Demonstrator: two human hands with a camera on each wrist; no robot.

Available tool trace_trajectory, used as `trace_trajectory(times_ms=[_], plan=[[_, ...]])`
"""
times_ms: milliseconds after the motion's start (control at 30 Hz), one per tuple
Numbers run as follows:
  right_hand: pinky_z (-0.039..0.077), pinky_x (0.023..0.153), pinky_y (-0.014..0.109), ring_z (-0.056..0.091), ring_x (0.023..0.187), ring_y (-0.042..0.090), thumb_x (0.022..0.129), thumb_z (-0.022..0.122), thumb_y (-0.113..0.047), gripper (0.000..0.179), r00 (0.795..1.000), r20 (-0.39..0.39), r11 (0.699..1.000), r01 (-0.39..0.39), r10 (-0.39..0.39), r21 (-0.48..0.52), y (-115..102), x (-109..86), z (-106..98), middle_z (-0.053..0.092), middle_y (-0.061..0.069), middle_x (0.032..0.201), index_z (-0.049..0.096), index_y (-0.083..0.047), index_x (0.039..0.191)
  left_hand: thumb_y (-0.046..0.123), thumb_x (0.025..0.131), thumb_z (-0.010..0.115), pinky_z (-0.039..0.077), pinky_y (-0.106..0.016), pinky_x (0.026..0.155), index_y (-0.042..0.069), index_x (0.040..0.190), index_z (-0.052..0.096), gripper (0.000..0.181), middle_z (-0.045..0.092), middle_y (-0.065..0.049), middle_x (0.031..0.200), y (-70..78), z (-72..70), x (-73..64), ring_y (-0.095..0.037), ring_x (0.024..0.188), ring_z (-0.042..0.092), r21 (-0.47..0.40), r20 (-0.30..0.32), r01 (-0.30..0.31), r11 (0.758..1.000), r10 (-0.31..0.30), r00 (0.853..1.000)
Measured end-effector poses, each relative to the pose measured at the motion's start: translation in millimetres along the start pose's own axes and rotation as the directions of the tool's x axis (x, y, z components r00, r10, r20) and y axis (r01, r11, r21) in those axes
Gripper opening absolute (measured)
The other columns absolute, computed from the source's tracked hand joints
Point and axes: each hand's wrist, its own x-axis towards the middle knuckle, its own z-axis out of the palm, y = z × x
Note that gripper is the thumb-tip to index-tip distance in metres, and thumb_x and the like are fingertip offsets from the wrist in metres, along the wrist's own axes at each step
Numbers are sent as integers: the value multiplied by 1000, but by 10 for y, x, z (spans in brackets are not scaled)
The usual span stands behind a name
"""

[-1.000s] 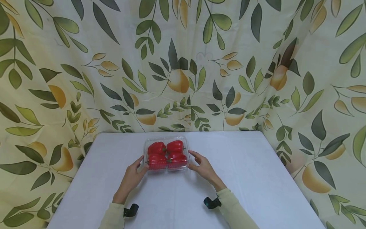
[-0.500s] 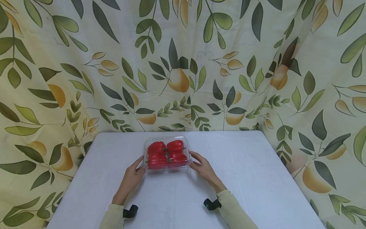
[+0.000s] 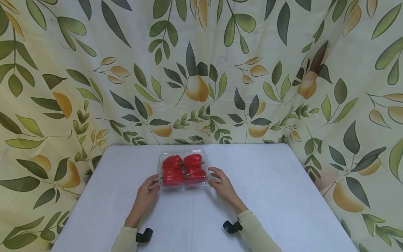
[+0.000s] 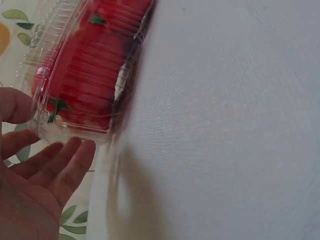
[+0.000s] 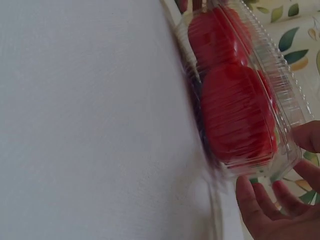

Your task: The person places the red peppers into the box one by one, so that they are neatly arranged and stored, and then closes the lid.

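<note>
A clear plastic clamshell box [image 3: 183, 187] lies on the white table, holding several red bell peppers [image 3: 172, 176] with green stems. My left hand [image 3: 146, 196] is at the box's left end. In the left wrist view, relaxed fingers [image 4: 75, 165] lie along the end wall and the thumb is close to the upper edge. At the right end is my right hand [image 3: 225, 187]. The right wrist view shows its fingers [image 5: 247, 197] spread, with the tips at or just off the clear wall. Neither hand curls round the box. Exact contact is hard to tell.
A white cloth covers the table [image 3: 258, 175], and the box sits toward its far edge. A leaf-and-fruit patterned curtain [image 3: 201, 70] hangs behind and at both sides. Dark wrist cameras [image 3: 144, 235] stick out inward from the light sleeves.
Both thumbs have drawn back from the box's front corners, and the hands have eased slightly outward and toward the body. The box and peppers stay in the same place.
</note>
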Motion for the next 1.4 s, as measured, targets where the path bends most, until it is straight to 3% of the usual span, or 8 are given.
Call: trace_trajectory(times_ms=[200, 333, 467, 700, 900, 1133, 1400], plan=[[56, 97, 44, 56, 126, 30, 94, 63, -19, 50, 998, 15, 998, -60, 60, 23, 20, -21, 4, 53, 9, 142, 51, -21, 142, 12, 97, 55, 58, -28, 86, 5, 140, 53, 43, 68, -12, 115, 1, 13, -15, -21, 103, 66, 30, -27, 18, 999, -17, 999], [60, 80, 32, 63, 104, 23, 95, 59, -15, 48, 997, 30, 997, -67, 66, 38, 45, -3, 6, 63, 9, 121, 50, -20, 142, 11, 97, 54, 55, -21, 72, 7, 139, 54, 42, 70, -11, 98, -1, 29, -15, -12, 83, 64, 13, -34, 45, 999, -45, 998], [57, 66, 26, 61, 79, 17, 96, 54, -11, 48, 996, 49, 995, -75, 72, 63, 71, 14, 10, 64, 12, 98, 48, -18, 144, 10, 98, 53, 51, -19, 62, 8, 140, 53, 43, 70, -13, 86, -7, 37, -12, -9, 68, 60, -46, -9, 80, 996, -80, 997], [47, 56, 25, 51, 62, 14, 98, 47, -10, 50, 991, 91, 989, -105, 96, 106, 60, 7, 27, 60, 8, 75, 41, -20, 147, 11, 98, 53, 51, -19, 58, 11, 142, 51, 43, 68, -13, 81, -24, 49, 4, -11, 62, 58, -89, 11, 144, 986, -143, 990], [45, 53, 24, 48, 60, 13, 99, 46, -11, 50, 988, 103, 984, -124, 112, 124, 54, -5, 46, 56, 5, 72, 39, -22, 147, 11, 98, 53, 47, -20, 54, 13, 142, 50, 44, 66, -13, 77, -18, 54, 17, -10, 58, 54, -102, 19, 179, 978, -178, 984], [40, 50, 23, 44, 57, 13, 99, 46, -7, 49, 991, 73, 983, -123, 114, 139, 2, -28, 63, 54, 9, 71, 41, -18, 147, 8, 95, 53, 44, -19, 51, 8, 139, 52, 44, 64, -11, 71, 31, 58, 15, -8, 55, 50, -59, -20, 138, 989, -140, 990], [40, 50, 20, 44, 56, 11, 97, 45, 0, 49, 995, 64, 987, -88, 80, 134, -300, -144, 16, 54, 15, 70, 41, -2, 146, 10, 95, 55, 45, -18, 50, 12, 140, 52, 45, 65, -16, 74, 41, 59, 12, -10, 53, 49, -109, -7, 190, 976, -192, 981]])
